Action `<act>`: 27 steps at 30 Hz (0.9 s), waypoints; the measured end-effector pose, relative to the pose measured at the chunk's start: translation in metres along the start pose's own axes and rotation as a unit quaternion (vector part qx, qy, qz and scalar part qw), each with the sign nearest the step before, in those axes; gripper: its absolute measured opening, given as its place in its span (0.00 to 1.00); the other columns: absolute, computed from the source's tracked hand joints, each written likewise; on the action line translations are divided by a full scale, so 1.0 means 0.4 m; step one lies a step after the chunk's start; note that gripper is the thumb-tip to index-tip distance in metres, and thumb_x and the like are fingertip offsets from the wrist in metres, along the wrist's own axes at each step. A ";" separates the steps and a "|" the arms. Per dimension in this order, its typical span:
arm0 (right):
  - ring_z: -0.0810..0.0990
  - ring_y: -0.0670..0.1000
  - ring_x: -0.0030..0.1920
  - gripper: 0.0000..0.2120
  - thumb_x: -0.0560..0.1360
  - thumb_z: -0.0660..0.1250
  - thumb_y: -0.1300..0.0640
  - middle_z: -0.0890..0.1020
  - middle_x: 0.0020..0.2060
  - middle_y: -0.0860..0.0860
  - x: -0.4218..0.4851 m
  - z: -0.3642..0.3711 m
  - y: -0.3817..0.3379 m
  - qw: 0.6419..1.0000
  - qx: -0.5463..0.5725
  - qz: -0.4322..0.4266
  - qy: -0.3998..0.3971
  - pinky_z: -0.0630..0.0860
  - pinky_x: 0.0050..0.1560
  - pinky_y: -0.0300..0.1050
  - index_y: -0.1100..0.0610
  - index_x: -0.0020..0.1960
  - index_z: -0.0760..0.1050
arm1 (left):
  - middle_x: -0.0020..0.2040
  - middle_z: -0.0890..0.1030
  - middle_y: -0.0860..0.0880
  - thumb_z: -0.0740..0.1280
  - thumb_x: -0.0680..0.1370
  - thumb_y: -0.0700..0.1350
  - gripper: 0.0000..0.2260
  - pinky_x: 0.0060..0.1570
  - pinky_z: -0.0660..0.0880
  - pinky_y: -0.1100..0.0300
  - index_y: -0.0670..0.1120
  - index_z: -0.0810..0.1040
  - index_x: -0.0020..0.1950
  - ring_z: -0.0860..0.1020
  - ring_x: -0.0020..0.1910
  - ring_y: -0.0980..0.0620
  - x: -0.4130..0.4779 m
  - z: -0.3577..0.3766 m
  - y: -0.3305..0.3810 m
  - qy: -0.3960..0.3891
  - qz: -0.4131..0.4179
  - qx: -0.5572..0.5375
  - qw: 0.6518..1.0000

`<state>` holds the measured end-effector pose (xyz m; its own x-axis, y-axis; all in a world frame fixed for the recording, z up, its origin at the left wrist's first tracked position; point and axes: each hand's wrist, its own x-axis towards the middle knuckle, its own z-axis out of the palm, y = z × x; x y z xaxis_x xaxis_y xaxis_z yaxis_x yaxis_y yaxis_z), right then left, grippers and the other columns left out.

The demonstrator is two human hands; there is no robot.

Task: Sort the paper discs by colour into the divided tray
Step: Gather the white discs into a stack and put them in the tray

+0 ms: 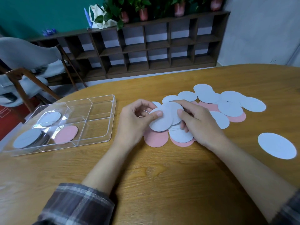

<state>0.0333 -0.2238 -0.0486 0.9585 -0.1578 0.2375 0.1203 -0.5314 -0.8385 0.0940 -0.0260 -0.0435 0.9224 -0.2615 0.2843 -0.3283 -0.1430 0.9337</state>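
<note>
Seen from the head, the tray (pixel 97 101) sits near the table's (pixel 162 176) left edge. It has a white stack (pixel 27 138) and one pink disc (pixel 65 134) inside. The left hand (pixel 138 120) and right hand (pixel 196 124) both pinch the held white discs (pixel 162 122). The loose pile (pixel 227 104) lies mid-table, so I think most sorting is left.

Both forearms (pixel 105 164) reach forward bare from pushed-back plaid sleeves (pixel 78 207) and converge. The left grip (pixel 136 122) pinches a fan of white paper discs (pixel 162 122) under its thumb. The right grip (pixel 199 124) curls its fingers round the same discs from the opposite side.
</note>
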 end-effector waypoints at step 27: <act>0.74 0.39 0.39 0.13 0.80 0.63 0.60 0.77 0.41 0.39 0.021 -0.040 0.011 0.993 -0.052 0.019 0.105 0.66 0.36 0.24 0.51 0.63 0.77 | 0.47 0.86 0.51 0.64 0.84 0.52 0.13 0.51 0.74 0.52 0.46 0.84 0.53 0.79 0.51 0.50 -0.028 0.044 -0.018 -0.153 0.204 0.352 0.901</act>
<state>0.0379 -0.2407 -0.0427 0.8854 -0.3440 0.3126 0.0467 -0.6033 -0.7962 0.0825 -0.0390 -0.0573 0.6317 -0.6648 0.3987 -0.7743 -0.5165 0.3656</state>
